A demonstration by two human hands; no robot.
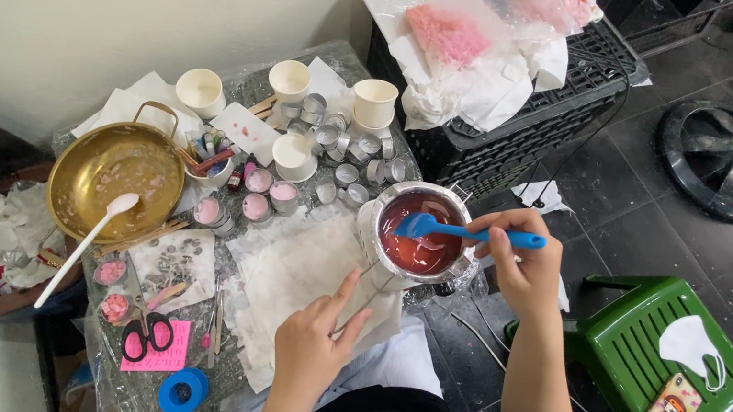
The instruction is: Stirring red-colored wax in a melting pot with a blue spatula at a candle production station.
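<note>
Right hand (526, 269) pinching the handle of a blue spatula (459, 232), blade sunk in red liquid inside a steel pouring pitcher (416, 233) sitting at the table's 3 o'clock edge; left hand (313, 338) closed around the pitcher's handle, low at 6 o'clock, fingers curled on it. Likely to slop over the rim onto the white paper sheets (298, 273) if stirred hard or tilted. Risky also for the small tins (348, 169) crowded at 11 o'clock, near enough to catch splashes.

Blue spatula (464, 233), red liquid (414, 242)
</note>
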